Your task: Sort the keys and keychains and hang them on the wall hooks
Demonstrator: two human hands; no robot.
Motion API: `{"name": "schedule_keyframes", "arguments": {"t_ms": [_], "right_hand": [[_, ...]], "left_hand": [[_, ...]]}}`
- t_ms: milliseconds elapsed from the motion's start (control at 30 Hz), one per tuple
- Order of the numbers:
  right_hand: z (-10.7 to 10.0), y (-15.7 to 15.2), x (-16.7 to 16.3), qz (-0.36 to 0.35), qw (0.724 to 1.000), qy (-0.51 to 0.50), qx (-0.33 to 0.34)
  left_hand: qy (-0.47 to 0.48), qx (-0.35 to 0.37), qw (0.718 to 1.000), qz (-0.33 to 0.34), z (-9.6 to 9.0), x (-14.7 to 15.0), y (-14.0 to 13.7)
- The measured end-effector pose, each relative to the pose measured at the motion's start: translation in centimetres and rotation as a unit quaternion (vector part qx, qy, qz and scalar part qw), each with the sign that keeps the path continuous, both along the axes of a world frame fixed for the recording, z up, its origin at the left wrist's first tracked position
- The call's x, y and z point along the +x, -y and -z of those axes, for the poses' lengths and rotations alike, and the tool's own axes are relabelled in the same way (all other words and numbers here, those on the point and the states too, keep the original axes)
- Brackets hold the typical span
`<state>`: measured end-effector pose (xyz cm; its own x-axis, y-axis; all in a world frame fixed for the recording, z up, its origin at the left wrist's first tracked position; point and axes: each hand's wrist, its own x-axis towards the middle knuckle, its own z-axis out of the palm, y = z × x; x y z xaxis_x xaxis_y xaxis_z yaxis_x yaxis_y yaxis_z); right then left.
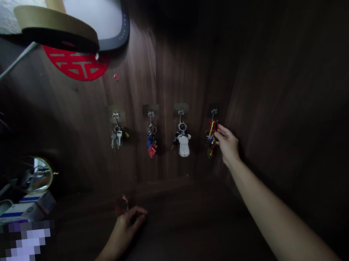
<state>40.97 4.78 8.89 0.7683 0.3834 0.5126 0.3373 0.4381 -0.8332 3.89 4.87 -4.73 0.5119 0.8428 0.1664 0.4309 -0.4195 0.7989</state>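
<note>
At the rightmost hook [214, 112], my right hand [228, 143] has its fingers closed on a bunch of keys with a red, yellow and green strap [213, 126]. The bunch hangs at the hook, partly covered by my fingertips. My left hand [129, 226] rests low on the dark wooden surface, fingers loosely bent and apart, with nothing seen between them. Just behind it stands a reddish-brown looped item [121, 204], its kind unclear. Three other hooks carry silver keys [118, 137], keys with blue and red tags [151, 143], and keys with a white fob [184, 145].
A red cut-out decoration [83, 69] is on the wooden panel at upper left, below a round tan-rimmed object [57, 28] and a grey-edged panel [112, 41]. A white cable [6, 73], round mirror [38, 174] and small boxes [22, 212] occupy the left side.
</note>
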Motion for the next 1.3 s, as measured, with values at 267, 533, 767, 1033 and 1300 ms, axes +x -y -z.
{"name": "schedule_keyframes", "arguments": {"t_ms": [267,533,767,1033,1300], "right_hand": [[3.9,0.8,-1.1,0.000,0.999,0.007,-0.045],[8.3,2.4,-3.7,-0.024,0.995,-0.017,-0.091],[11.1,3.1,-8.2,-0.129,0.975,-0.025,-0.182],[11.6,2.7,-13.9,-0.304,0.910,0.037,-0.281],[15.2,2.3,-17.0,-0.324,0.912,0.043,-0.247]], "left_hand": [[-0.004,0.015,1.000,0.011,-0.3,0.0,0.4],[-0.003,0.021,1.000,0.002,-0.3,-0.2,0.4],[0.020,0.054,0.998,-0.026,0.2,-0.4,0.4],[0.058,0.085,0.991,-0.082,0.4,-0.8,0.2],[0.076,0.076,0.986,-0.130,0.2,-1.4,-0.2]]}}
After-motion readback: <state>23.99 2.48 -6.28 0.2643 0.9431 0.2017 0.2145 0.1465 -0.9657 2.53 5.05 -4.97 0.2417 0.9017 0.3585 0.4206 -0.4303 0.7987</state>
